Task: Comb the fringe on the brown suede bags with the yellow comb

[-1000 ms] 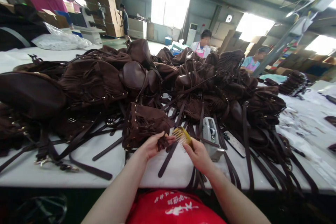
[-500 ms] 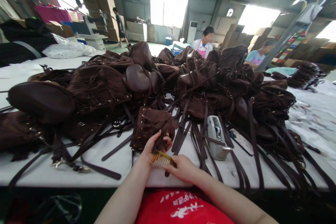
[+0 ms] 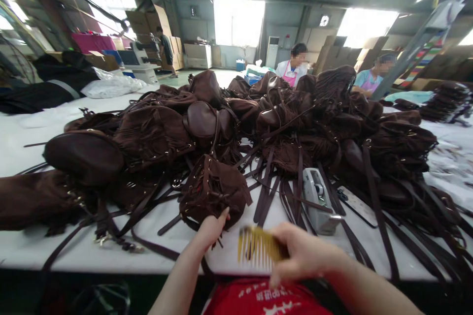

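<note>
A small brown suede fringed bag (image 3: 216, 189) lies at the near edge of the white table (image 3: 33, 248). My left hand (image 3: 211, 229) grips its lower fringe. Just right of it, my right hand (image 3: 301, 256) is closed on a yellow wide-toothed comb (image 3: 256, 246), teeth pointing down and clear of the bag. Behind stands a big heap of matching brown bags (image 3: 207, 113) with long straps trailing over the table.
A grey boxy device (image 3: 318, 197) and a white power strip (image 3: 360, 206) lie among the straps at right. Two people sit beyond the heap, another walks at the far left. Black material (image 3: 44, 88) and a white plastic bag (image 3: 111, 86) lie at back left.
My right hand has drawn the comb away from the fringe, down and to the right toward me. My left hand has kept its hold on the bag. The view has tilted a little.
</note>
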Motion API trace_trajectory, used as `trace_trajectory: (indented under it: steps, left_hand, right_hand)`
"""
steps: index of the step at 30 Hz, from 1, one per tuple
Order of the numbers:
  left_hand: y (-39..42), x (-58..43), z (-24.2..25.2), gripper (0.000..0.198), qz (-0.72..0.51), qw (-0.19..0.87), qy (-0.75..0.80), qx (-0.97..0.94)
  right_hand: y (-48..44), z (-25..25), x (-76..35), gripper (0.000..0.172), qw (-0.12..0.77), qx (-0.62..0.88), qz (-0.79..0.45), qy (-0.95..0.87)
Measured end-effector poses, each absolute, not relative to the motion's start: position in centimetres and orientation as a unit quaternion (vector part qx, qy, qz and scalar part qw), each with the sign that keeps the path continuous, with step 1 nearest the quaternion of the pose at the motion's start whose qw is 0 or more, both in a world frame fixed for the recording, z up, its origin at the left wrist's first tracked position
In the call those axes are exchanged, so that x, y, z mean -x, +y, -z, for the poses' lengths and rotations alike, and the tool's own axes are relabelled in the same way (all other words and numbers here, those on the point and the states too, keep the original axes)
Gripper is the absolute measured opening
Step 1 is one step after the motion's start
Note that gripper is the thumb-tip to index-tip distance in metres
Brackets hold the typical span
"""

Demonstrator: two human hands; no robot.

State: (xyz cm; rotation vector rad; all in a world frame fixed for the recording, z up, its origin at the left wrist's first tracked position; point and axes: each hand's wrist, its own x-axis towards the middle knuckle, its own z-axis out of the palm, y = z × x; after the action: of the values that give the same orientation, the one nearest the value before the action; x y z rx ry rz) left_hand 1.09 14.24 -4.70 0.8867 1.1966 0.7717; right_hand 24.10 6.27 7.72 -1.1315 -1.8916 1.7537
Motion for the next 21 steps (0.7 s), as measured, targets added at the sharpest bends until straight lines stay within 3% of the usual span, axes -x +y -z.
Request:
trace_trajectory:
  steps: [3,6,8,11,15,17,21]
  left_hand:
    - [12.6,-0.2,4.0,0.042,-0.290,0.665,0.536,-0.432]
    - [10.0,1.2,3.0,0.044,-0.191,0.627,0.539,-0.529]
    - [8.4,2.9,1.5,0.034,-0.115,0.550,0.550,-0.618]
    - [8.2,5.5,-2.4,0.024,-0.075,0.356,0.617,-0.698]
    - [13.5,5.8,-7.7,0.019,-0.267,0.172,0.618,-0.719]
    - [17.3,4.4,-8.3,0.025,-0.274,0.167,0.590,-0.741]
    - [22.4,0.8,-5.1,0.017,-0.092,0.214,0.628,-0.743]
  right_hand:
    - [11.2,-5.0,-23.8,0.045,0.312,0.559,-0.366,-0.675]
    - [15.4,-1.7,-23.3,0.029,0.341,0.627,-0.239,-0.658]
    - [16.8,-0.2,-22.9,0.021,0.334,0.635,-0.246,-0.652]
    - [17.3,0.2,-22.1,0.018,0.317,0.637,-0.282,-0.643]
    - [17.0,-0.5,-21.2,0.021,0.287,0.620,-0.322,-0.655]
    - [16.8,-0.6,-20.9,0.022,0.260,0.608,-0.377,-0.648]
    - [16.4,-0.4,-20.5,0.027,0.215,0.562,-0.568,-0.562]
